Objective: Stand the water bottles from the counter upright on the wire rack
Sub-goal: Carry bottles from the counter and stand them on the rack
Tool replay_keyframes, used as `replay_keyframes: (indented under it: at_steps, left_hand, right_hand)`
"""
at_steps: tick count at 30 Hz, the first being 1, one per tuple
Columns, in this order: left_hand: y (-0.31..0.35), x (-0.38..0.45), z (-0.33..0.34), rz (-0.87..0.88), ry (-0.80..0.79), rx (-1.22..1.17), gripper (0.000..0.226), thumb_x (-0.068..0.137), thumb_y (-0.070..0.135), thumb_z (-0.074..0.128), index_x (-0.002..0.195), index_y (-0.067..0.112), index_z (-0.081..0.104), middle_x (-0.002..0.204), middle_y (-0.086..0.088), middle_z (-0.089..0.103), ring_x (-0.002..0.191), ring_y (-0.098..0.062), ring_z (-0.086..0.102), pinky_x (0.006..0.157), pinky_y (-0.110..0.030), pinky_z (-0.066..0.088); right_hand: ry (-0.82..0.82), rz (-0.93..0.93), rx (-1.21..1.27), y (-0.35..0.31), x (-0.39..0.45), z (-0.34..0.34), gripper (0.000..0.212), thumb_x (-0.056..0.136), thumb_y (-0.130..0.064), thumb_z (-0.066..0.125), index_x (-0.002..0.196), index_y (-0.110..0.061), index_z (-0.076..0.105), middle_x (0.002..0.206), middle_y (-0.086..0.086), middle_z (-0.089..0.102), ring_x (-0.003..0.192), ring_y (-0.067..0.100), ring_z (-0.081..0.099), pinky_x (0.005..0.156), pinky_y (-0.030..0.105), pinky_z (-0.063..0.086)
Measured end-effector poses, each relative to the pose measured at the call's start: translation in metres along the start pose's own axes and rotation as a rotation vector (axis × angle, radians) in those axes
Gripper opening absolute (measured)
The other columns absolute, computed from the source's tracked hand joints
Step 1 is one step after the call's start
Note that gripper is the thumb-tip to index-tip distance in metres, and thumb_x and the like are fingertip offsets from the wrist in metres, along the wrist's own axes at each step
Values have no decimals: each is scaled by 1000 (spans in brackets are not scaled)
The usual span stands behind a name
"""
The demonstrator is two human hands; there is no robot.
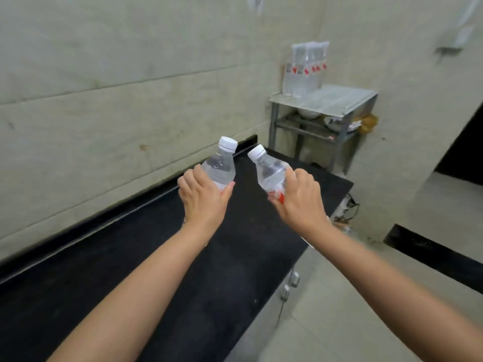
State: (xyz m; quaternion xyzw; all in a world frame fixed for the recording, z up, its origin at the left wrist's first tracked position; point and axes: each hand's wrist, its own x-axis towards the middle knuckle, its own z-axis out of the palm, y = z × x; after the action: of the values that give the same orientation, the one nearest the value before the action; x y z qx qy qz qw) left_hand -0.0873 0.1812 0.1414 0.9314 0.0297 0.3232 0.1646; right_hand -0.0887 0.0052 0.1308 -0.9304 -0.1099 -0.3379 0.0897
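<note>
Now the left hand (202,198) grasps one water bottle (220,167) and the right hand (300,198) another (270,171) above the black counter (130,257) (carrying step); next they must stand upright on the wire rack (339,100), beside the bottles (304,71) already there.

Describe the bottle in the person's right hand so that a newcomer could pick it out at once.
Start at the black counter along the wall. Above its far end two hands each hold a clear, white-capped bottle. The right hand grips the right-hand bottle: it alone shows a red label at the fingers and leans its cap toward the left-hand bottle.
</note>
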Motion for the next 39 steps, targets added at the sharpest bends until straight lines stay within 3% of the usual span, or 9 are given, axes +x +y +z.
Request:
replay_keyframes:
  at_steps: [4, 7, 9, 13, 21, 24, 28, 34, 39]
  left_hand:
    - [103, 14, 28, 55, -20, -133, 74, 56, 30, 86, 104, 4, 37, 87, -32, 60, 77, -45, 61, 69, -44, 54]
    - [181, 20, 50, -49, -116, -272, 70, 83, 34, 65, 129, -6, 32, 126, -29, 42, 115, -42, 39, 100, -44, 32]
    - [225, 22, 66, -50, -121, -315, 72, 87, 38, 58, 134, -7, 28, 134, -25, 34, 121, -37, 31, 106, -39, 23]
    - [302, 34, 96, 9, -100, -351, 76, 88, 41, 55, 138, -6, 23, 137, -23, 30, 125, -36, 27, 108, -37, 20]
    - [393, 101, 153, 85, 51, -418, 87, 77, 56, 51, 127, -14, 36, 123, -30, 41, 113, -41, 36, 95, -31, 16]
    - [415, 141, 180, 89, 85, -422, 85, 79, 54, 55, 126, -14, 37, 123, -31, 42, 114, -41, 36, 95, -31, 15]
    - [445, 212, 229, 112, 237, -364, 93, 70, 61, 35, 118, -18, 43, 111, -36, 49, 103, -48, 45, 88, -34, 18]
    - [490, 321, 297, 84, 173, -402, 75, 84, 40, 61, 130, -13, 33, 128, -31, 39, 120, -42, 33, 105, -41, 17]
    - [510, 382, 349, 60, 203, -323, 100, 66, 67, 27, 129, -11, 35, 126, -29, 41, 118, -40, 35, 101, -34, 12]
  right_hand:
    - [211, 14, -54, 94, 7, -24, 53, 72, -38, 42, 106, 1, 39, 75, 21, 60, 60, 32, 53, 47, 29, 42]
    - [309, 14, -66, 169, 12, -37, 56, 71, -42, 41, 109, -1, 37, 93, 16, 45, 73, 25, 36, 51, 30, 46]
    - [329, 25, -54, 212, 16, -46, 59, 70, -43, 41, 110, 0, 36, 95, 15, 44, 76, 28, 43, 54, 33, 48]
    - [293, 49, -3, 284, 34, -64, 62, 72, -46, 42, 112, 0, 36, 88, 25, 60, 70, 38, 61, 59, 38, 53]
    - [333, 60, 108, 393, 106, -61, 65, 71, -48, 44, 116, -3, 33, 95, 28, 61, 81, 42, 63, 72, 42, 53]
    - [323, 98, 173, 428, 141, -48, 78, 70, -51, 43, 123, 6, 41, 106, 30, 58, 93, 45, 59, 82, 47, 49]
    - [329, 79, 174, 476, 206, -20, 85, 70, -54, 40, 124, 12, 43, 112, 30, 54, 102, 45, 54, 89, 47, 44]
    - [311, 59, 244, 546, 322, 24, 85, 69, -54, 40, 122, 12, 43, 112, 30, 53, 102, 43, 53, 88, 47, 44]
    - [309, 60, 413, 596, 392, 66, 78, 73, -45, 58, 121, 14, 41, 113, 31, 53, 104, 44, 52, 89, 47, 43]
